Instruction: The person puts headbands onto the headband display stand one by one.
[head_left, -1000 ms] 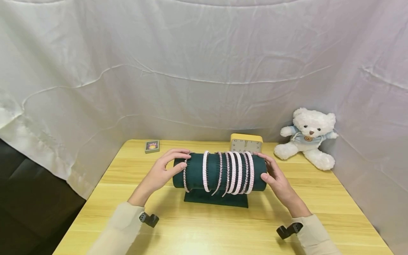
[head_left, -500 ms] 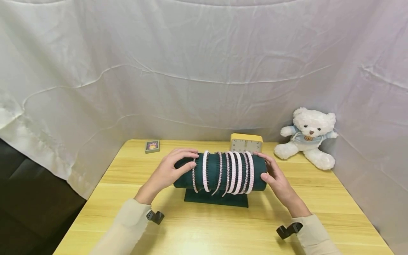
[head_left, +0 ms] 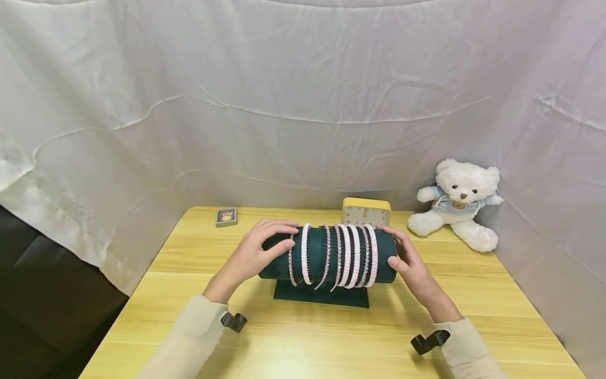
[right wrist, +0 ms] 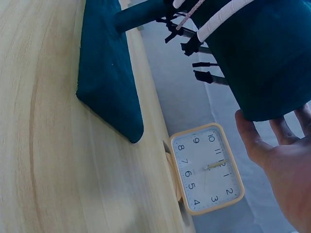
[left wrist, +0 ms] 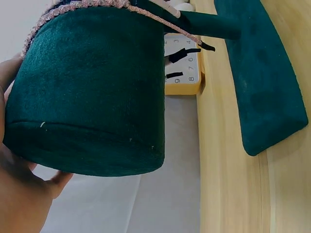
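A dark green headband stand (head_left: pixel 316 247), a padded roll on a flat base (head_left: pixel 322 293), stands mid-table. Several pale pink and braided headbands hang round it, mostly toward the right, among them a smooth pink one (head_left: pixel 304 258). My left hand (head_left: pixel 246 255) pinches the leftmost braided headband (head_left: pixel 292 268) near the roll's top, thumb in front and fingers behind. The left wrist view shows this braided band (left wrist: pixel 92 4) and the bare left end of the roll. My right hand (head_left: pixel 416 271) holds the roll's right end; its fingers (right wrist: pixel 250 136) reach behind it.
A yellow clock (head_left: pixel 366 204) stands behind the roll, partly hidden by it. A white teddy bear (head_left: pixel 464 181) in a blue top sits at the back right. A small grey box (head_left: pixel 226 217) lies at the back left. Pale curtains (head_left: pixel 303 105) enclose the wooden table (head_left: pixel 293 342).
My left hand has slid the leftmost braided headband to the right along the roll, closer to the smooth pink one. My right hand has stayed at the right end.
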`<act>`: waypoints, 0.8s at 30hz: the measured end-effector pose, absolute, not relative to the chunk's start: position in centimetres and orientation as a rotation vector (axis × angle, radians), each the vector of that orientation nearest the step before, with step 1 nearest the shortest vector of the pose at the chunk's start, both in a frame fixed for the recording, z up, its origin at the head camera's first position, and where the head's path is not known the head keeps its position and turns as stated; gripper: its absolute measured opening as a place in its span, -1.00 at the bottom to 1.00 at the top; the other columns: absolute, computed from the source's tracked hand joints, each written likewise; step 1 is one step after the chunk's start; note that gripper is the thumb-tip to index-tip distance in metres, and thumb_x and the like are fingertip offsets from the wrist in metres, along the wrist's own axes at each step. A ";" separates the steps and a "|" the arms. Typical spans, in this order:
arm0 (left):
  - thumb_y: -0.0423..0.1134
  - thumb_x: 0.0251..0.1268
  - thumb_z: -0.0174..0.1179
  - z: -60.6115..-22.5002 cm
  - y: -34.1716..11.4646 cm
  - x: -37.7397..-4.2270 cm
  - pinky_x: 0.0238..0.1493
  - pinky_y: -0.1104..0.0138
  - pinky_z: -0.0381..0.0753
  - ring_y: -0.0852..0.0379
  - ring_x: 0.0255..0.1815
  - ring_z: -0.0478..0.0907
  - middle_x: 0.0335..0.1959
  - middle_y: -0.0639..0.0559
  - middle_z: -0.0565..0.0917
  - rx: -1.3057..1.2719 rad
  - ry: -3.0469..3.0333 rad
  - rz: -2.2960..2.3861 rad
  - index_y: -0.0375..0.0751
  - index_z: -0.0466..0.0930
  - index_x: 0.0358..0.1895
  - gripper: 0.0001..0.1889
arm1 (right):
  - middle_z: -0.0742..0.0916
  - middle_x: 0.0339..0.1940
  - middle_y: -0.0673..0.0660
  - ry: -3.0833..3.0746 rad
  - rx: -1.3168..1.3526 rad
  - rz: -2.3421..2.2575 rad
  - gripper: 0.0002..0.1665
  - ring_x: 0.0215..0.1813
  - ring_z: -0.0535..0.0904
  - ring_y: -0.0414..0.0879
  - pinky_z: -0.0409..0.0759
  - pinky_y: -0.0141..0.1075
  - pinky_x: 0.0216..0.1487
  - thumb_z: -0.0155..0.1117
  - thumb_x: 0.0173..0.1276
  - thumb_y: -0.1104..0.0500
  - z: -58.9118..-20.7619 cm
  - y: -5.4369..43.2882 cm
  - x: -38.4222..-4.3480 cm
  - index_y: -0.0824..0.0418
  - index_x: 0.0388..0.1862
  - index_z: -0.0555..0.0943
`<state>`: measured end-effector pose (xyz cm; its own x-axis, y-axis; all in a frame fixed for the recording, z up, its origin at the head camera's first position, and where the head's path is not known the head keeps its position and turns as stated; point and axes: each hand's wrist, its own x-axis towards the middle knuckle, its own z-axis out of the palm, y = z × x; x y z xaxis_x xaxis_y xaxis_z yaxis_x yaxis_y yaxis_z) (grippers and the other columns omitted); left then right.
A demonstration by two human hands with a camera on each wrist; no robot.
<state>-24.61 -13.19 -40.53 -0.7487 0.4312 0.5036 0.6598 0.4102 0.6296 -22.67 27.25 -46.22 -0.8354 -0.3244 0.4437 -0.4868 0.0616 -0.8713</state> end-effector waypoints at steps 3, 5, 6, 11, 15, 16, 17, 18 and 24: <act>-0.11 0.57 0.39 -40.6 -13.1 -24.6 0.56 -0.07 0.47 0.12 0.48 0.52 0.40 0.23 0.69 -0.955 -2.401 -1.254 0.20 0.77 0.28 -0.70 | 0.41 0.71 -0.04 -2.180 0.847 1.892 -0.27 0.57 0.43 -0.21 0.54 -0.47 0.39 -0.05 0.67 0.39 -46.3 27.3 -22.8 0.20 0.75 0.17; -0.11 0.58 0.39 -40.6 -13.1 -24.6 0.56 -0.08 0.46 0.11 0.48 0.51 0.41 0.22 0.69 -0.957 -2.399 -1.255 0.20 0.76 0.28 -0.69 | 0.42 0.71 -0.03 -2.177 0.847 1.894 -0.27 0.57 0.43 -0.20 0.54 -0.46 0.39 -0.04 0.66 0.39 -46.3 27.4 -22.8 0.21 0.75 0.17; -0.11 0.58 0.38 -40.7 -13.2 -24.6 0.57 -0.08 0.45 0.10 0.49 0.50 0.42 0.22 0.68 -0.958 -2.400 -1.259 0.20 0.76 0.30 -0.68 | 0.41 0.71 -0.04 -2.179 0.848 1.895 -0.27 0.57 0.43 -0.21 0.54 -0.46 0.39 -0.04 0.67 0.39 -46.4 27.4 -22.8 0.20 0.75 0.17; -0.09 0.60 0.35 -41.0 -13.9 -24.4 0.62 -0.17 0.36 0.05 0.59 0.42 0.50 0.19 0.59 -0.928 -2.419 -1.320 0.23 0.70 0.37 -0.63 | 0.38 0.73 -0.06 -2.201 0.847 1.896 -0.27 0.58 0.41 -0.22 0.54 -0.46 0.41 -0.05 0.68 0.37 -46.4 27.4 -22.8 0.19 0.76 0.14; -0.10 0.60 0.35 -41.5 -15.0 -24.2 0.65 -0.23 0.29 0.02 0.63 0.36 0.55 0.18 0.53 -0.870 -2.451 -1.396 0.25 0.67 0.40 -0.60 | 0.39 0.72 -0.05 -2.201 0.844 1.887 -0.27 0.58 0.41 -0.22 0.53 -0.47 0.40 -0.05 0.68 0.37 -46.4 27.4 -22.8 0.19 0.76 0.15; -0.11 0.60 0.35 -41.6 -15.3 -24.2 0.65 -0.24 0.28 0.01 0.64 0.35 0.56 0.18 0.51 -0.860 -2.458 -1.410 0.25 0.66 0.41 -0.60 | 0.40 0.72 -0.05 -2.195 0.845 1.889 -0.27 0.57 0.42 -0.22 0.54 -0.47 0.40 -0.04 0.68 0.38 -46.4 27.4 -22.9 0.20 0.76 0.15; -0.11 0.60 0.36 -41.8 -15.6 -24.2 0.65 -0.25 0.28 0.00 0.65 0.34 0.57 0.17 0.50 -0.859 -2.460 -1.416 0.24 0.66 0.41 -0.59 | 0.40 0.72 -0.05 -2.190 0.846 1.889 -0.27 0.57 0.43 -0.22 0.54 -0.47 0.40 -0.04 0.67 0.38 -46.4 27.4 -22.9 0.20 0.76 0.16; -0.12 0.60 0.36 -41.9 -15.9 -24.2 0.65 -0.25 0.27 -0.01 0.65 0.33 0.57 0.16 0.49 -0.859 -2.463 -1.419 0.23 0.65 0.42 -0.59 | 0.41 0.71 -0.06 -2.190 0.845 1.886 -0.27 0.57 0.43 -0.22 0.54 -0.47 0.40 -0.04 0.67 0.38 -46.3 27.4 -22.8 0.20 0.75 0.16; -0.14 0.57 0.38 -42.2 -17.1 -24.0 0.64 -0.26 0.26 -0.03 0.66 0.33 0.59 0.14 0.48 -0.837 -2.477 -1.430 0.22 0.65 0.41 -0.57 | 0.42 0.71 -0.05 -2.175 0.844 1.882 -0.27 0.57 0.43 -0.22 0.53 -0.48 0.40 -0.04 0.65 0.41 -46.3 27.3 -22.7 0.21 0.75 0.18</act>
